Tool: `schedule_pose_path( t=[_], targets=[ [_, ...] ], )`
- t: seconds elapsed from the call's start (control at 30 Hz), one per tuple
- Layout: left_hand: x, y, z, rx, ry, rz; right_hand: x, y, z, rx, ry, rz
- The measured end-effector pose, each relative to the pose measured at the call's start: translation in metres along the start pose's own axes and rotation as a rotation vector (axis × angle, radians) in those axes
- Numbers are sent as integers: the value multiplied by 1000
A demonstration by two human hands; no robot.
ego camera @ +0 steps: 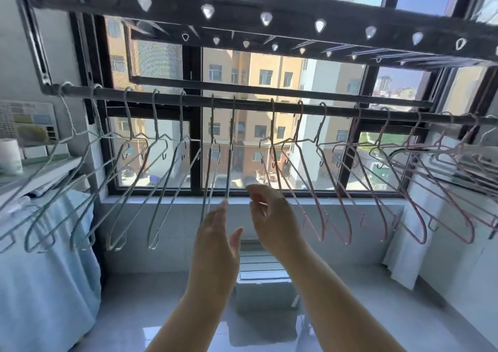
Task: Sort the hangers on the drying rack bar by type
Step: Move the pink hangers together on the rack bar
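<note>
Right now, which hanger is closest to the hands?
The pale blue-white hanger hanging edge-on at the middle of the bar, last before the pink ones. Its bottom tip sits just above the left hand; the others hang farther off.

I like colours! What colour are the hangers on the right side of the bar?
Pink. The right-side hangers show it best in the head view, low down near their bottom curves.

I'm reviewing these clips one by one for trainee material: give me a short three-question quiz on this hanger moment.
1. True or false: the pink hangers hang on the right part of the bar.
2. Which colour are the hangers on the left part? A. black B. pale blue-white C. yellow
3. Fill in: both hands are raised with fingers ___, holding no hanger.

Key
1. True.
2. B.
3. Open: the left hand and right hand are just below the middle hangers, neither closed on one.
</note>
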State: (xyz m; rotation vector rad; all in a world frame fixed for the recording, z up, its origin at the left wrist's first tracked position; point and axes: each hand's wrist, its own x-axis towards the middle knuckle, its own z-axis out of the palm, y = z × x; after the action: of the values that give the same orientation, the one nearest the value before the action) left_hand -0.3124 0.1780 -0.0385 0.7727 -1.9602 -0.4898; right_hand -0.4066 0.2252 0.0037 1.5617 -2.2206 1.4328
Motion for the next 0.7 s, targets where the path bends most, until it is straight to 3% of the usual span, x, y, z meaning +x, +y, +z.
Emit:
schedule_pose_path(
  t=[0.1,0.23,0.47,0.7],
  targets=[
    [-3,-6,1,-22,-73,-27,7,-14,18,98,-200,202],
    [7,-11,0,-50,-72,-46,20,-23,32,635,-285,527],
    [5,-3,6,-112,-158,-5,20,-6,36,882,-56,586],
    [14,5,12,-186,-159,18,28,-1,30,828,1,584]
  ],
)
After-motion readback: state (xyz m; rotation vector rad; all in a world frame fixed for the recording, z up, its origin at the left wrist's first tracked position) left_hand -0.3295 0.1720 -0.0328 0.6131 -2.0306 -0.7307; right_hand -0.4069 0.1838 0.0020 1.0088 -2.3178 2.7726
